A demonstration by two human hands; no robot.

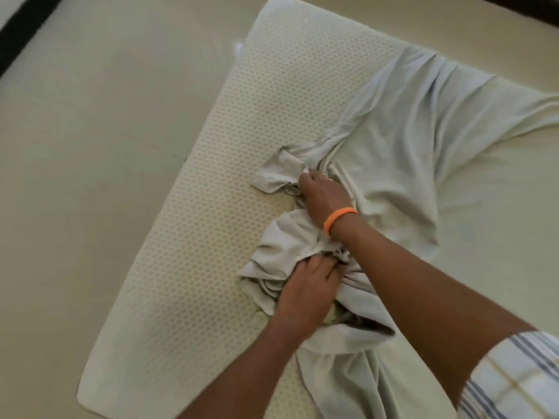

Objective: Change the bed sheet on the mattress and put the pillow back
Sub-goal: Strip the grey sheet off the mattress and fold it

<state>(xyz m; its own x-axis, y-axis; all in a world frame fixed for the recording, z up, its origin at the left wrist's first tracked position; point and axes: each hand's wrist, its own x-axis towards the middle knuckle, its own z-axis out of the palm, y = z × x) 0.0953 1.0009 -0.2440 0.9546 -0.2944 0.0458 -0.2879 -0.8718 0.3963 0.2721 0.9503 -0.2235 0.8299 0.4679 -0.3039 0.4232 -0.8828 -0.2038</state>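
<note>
A pale grey bed sheet point(402, 140) is seen bunched on the right half of the mattress point(242, 140), its loose length trailing to the far right onto the floor point(90, 131) and toward the near edge. The mattress, patterned with small honeycomb cells, is laid diagonally on the pale floor, its left part uncovered. The gathered folds at mid-mattress are gripped by both hands. The right hand point(325, 195), marked by an orange wristband point(338, 219), is closed around a bunch of cloth on the far side. The left hand point(305, 285) is placed nearer, fingers curled into a second wad of sheet. A striped sleeve point(511, 376) is noted at the near right corner. A dark band point(21, 28) is observed along the far left edge of the floor
</note>
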